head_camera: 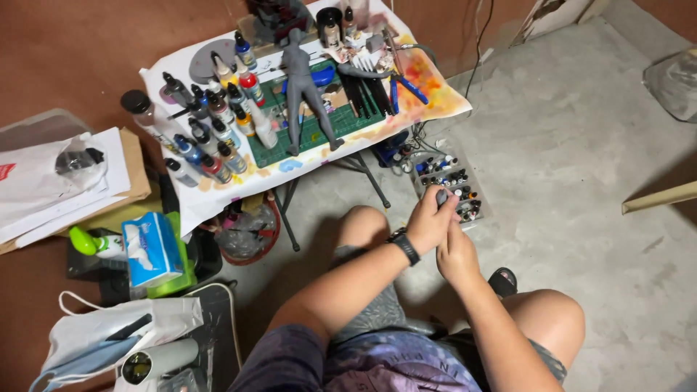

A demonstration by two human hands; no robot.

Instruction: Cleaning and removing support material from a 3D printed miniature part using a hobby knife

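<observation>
Over the grey concrete floor (581, 145), beside a small folding table (218, 196) crowded with paint bottles (218, 138) and a grey figure (301, 87), the left hand (428, 221) grips a small bottle (441, 196), fingers closed, the right hand (457, 254) curled shut just beneath.

Lighting: even, moderately bright, diffuse; source not visible. Shadows: soft, falling on the concrete floor (581, 181) under the small table (218, 196) and beneath the seated person's legs. Glare: mild sheen on the white paper table cover and on the plastic bag (671, 80) at upper right. Sharpness: centre crisp; slight softness at the hands. Distortion: wide-angle stretch toward corners, lower edge blurred.
</observation>
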